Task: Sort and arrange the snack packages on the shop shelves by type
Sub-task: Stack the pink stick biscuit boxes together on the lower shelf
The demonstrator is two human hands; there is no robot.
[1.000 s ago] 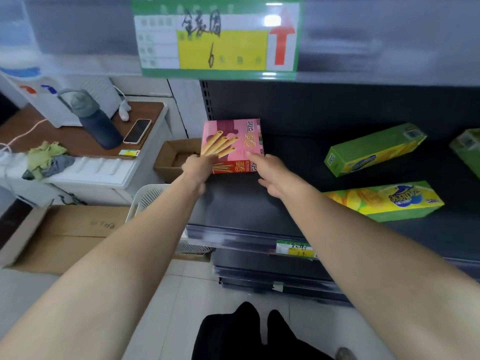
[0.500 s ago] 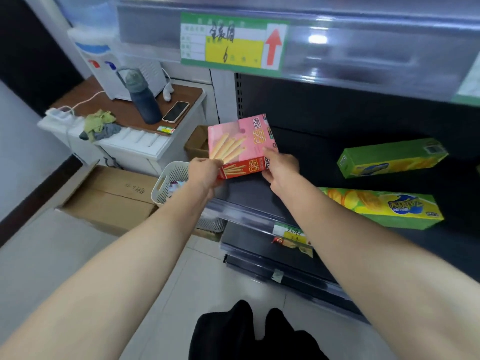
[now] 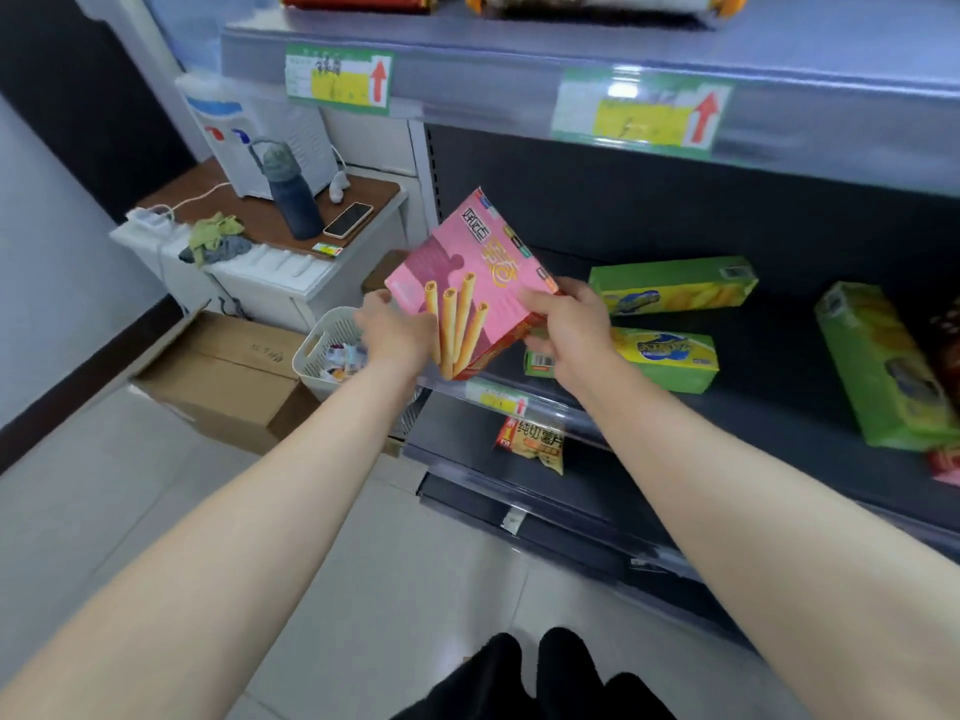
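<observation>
Two hands: the left hand [image 3: 397, 332] and the right hand [image 3: 571, 330] both hold the pink box [image 3: 467, 283]. The left fingers grasp its near left edge; the right fingers and thumb pinch its right corner.
Pink box: held in the air, tilted with one corner up, in front of the left end of the middle shelf [image 3: 769, 356] and resting on nothing.
Edges: the middle shelf's front rail [image 3: 566, 410] runs just below the box; the upper shelf [image 3: 519, 39] overhangs above it.
Open room: bare dark shelf lies behind the box at the left end, and more lies between the near green box [image 3: 670, 358] and the right green box [image 3: 883, 371].
Lower shelf: one snack bag [image 3: 532, 444] lies at its front.
Surface: a brown-topped surface [image 3: 260, 215] stands far left, carrying a water dispenser [image 3: 249, 132], a dark bottle [image 3: 291, 194], a phone [image 3: 348, 219] and a crumpled cloth [image 3: 215, 239].
Floor: pale tiles [image 3: 156, 485]; a white basket [image 3: 324, 350] sits beside the shelf end, touching a cardboard carton [image 3: 228, 376].
Counts: one pink box. Three green boxes, with the far green box [image 3: 675, 285] just behind the near one and the third well to the right. Two price tags on the upper rail, [image 3: 337, 80] and [image 3: 641, 114]. One tag on the middle rail [image 3: 496, 400].
</observation>
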